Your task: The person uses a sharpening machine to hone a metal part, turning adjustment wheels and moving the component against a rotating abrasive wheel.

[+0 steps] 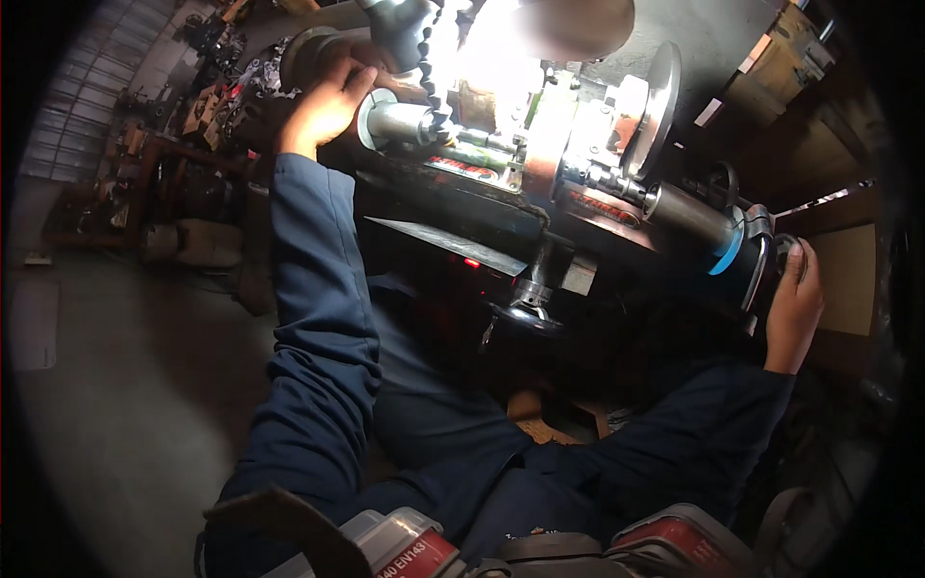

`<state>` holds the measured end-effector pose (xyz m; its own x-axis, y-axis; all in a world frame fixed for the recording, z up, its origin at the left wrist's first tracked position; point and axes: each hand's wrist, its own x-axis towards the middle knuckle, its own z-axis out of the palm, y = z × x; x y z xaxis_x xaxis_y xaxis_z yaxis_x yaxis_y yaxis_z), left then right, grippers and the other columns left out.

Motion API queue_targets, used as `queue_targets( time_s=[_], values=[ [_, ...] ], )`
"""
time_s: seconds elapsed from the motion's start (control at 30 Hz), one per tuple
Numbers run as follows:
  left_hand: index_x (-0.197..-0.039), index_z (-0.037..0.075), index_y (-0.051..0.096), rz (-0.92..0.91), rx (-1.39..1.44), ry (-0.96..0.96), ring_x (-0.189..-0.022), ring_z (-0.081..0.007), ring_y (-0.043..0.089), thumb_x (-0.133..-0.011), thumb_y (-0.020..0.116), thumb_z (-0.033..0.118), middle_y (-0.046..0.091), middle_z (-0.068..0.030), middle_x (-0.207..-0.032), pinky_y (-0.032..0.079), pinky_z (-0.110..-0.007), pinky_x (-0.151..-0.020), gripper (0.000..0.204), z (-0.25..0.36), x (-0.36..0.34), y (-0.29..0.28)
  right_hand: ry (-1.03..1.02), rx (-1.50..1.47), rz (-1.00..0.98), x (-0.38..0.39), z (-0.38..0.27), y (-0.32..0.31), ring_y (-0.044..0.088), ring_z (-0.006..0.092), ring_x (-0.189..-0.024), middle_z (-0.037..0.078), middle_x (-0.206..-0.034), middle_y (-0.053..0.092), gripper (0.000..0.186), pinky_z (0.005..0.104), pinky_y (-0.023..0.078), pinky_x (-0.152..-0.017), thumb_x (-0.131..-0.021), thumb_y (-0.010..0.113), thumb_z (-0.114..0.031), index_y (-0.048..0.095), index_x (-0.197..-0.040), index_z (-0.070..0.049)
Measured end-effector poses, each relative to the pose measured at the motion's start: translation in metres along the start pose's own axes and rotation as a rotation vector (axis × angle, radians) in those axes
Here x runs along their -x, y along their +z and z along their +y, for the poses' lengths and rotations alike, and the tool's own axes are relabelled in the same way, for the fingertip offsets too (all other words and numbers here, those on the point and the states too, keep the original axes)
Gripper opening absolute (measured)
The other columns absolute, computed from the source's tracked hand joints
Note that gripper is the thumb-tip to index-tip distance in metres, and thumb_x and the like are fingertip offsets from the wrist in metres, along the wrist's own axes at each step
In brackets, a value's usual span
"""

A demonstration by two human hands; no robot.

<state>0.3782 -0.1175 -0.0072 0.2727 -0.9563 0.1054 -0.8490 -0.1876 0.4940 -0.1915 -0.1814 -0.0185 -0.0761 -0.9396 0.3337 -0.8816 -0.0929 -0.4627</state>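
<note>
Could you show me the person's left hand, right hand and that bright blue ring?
left hand (326, 108): head view, back of the hand.
right hand (800, 302): head view, middle of the hand.
blue ring (729, 253): head view, lower part of its band.

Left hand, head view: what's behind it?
Past the left hand, a large round metal part shows, with a pale metal flange just right of the hand. Surfaces directly behind the hand are covered, so exact contact can't be told.

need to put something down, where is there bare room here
The grey floor left of the left sleeve shows a bare patch, bordered above by a brown cylindrical part. The machine between left hand and right hand looks crowded, with a metal cylinder and disc.
</note>
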Motion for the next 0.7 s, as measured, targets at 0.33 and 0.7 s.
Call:
queue_targets(
  time_s=[0.33, 0.7],
  values=[
    [-0.127, 0.0, 0.044, 0.11, -0.043, 0.069, -0.112, -0.0339, 0.053, -0.093, 0.054, 0.037, 0.052, -0.0215, -0.122, 0.041, -0.04, -0.095, 0.051, -0.01, -0.003, 0.006, -0.181, -0.062, 0.268, 0.027, 0.001, 0.017, 0.061, 0.0356, -0.103, 0.021, -0.111, 0.063, 0.034, 0.0393, 0.049, -0.085, -0.101, 0.042, -0.024, 0.057, -0.119, 0.0],
    [-0.137, 0.002, 0.036, 0.19, -0.029, 0.153, -0.112, -0.0299, 0.053, -0.094, 0.053, 0.036, 0.057, -0.0179, -0.115, 0.04, -0.039, -0.097, 0.057, -0.017, -0.007, 0.012, 0.008, -0.109, 0.418, 0.049, 0.01, 0.039, 0.058, 0.0392, -0.109, 0.028, -0.118, 0.058, 0.046, 0.0421, 0.044, -0.09, -0.101, 0.037, -0.033, 0.048, -0.127, 0.003]
  ],
)
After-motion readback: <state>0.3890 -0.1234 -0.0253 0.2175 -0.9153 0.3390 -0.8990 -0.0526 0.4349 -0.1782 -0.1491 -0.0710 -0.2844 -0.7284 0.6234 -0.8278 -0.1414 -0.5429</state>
